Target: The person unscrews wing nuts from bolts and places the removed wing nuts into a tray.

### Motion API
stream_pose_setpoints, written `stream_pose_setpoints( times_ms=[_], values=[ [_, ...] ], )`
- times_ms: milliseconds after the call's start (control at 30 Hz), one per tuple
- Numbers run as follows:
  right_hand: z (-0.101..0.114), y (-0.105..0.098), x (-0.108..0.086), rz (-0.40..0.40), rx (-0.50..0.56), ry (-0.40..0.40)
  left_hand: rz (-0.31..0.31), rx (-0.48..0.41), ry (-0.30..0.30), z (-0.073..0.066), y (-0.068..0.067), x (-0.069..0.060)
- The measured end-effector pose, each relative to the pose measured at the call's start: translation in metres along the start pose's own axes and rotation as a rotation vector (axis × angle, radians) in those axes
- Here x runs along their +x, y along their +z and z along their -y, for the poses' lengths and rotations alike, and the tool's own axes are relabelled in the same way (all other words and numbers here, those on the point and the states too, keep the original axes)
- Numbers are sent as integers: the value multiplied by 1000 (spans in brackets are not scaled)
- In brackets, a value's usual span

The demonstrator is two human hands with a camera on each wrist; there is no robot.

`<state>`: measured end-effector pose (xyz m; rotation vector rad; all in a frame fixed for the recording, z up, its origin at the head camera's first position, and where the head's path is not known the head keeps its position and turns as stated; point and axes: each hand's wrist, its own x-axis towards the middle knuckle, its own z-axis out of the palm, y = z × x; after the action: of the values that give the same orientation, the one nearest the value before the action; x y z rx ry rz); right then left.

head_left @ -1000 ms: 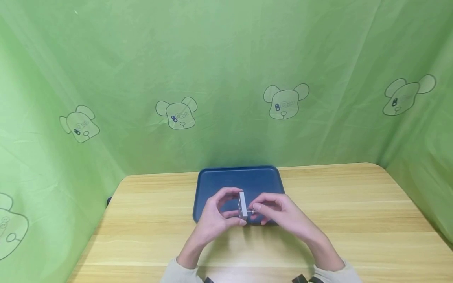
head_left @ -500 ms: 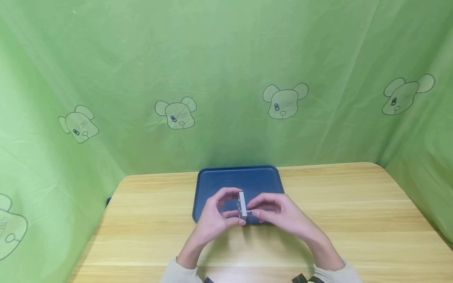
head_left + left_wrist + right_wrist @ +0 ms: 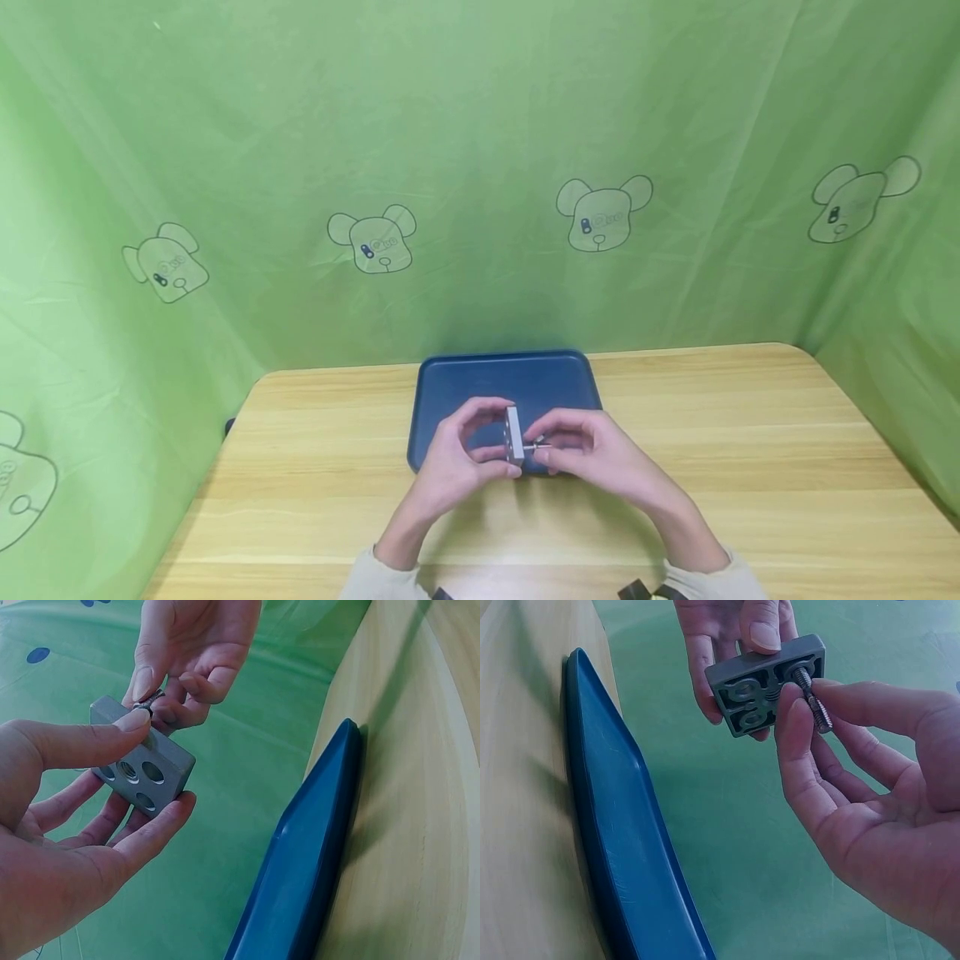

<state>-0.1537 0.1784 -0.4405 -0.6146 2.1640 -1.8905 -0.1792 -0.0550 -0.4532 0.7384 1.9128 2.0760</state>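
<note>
My left hand [image 3: 456, 462] holds a flat grey block [image 3: 171, 756] on edge, thumb on one side and fingers on the other. The left wrist view shows several round holes in its face; the right wrist view shows its recessed back. A threaded metal bolt [image 3: 821, 718] sticks out from the block near one corner. Around it, the thumb and forefinger of my right hand [image 3: 600, 450] pinch a small metal nut [image 3: 156, 699], partly hidden by the fingertips. The other right fingers are bent below.
A dark blue tray [image 3: 480, 375] lies on the wooden table [image 3: 750, 433], behind and beneath both hands. Green curtains [image 3: 480, 125] with bear-head outlines enclose the back and sides of the table.
The left hand and block stay put. My right fingertips shift slightly on the nut and bolt, and more of the metal shows between them now than half a second ago.
</note>
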Motion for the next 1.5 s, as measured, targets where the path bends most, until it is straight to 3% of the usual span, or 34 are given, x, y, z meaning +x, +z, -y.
stream_pose_setpoints(
  times_ms=[567, 1500],
  values=[
    [3, 1, 1, -3, 32, 61, -13, -12, 7, -1, 0, -1],
    [0, 3, 2, -4, 2, 19, -16, 6, 18, -3, -2, 0]
  ],
)
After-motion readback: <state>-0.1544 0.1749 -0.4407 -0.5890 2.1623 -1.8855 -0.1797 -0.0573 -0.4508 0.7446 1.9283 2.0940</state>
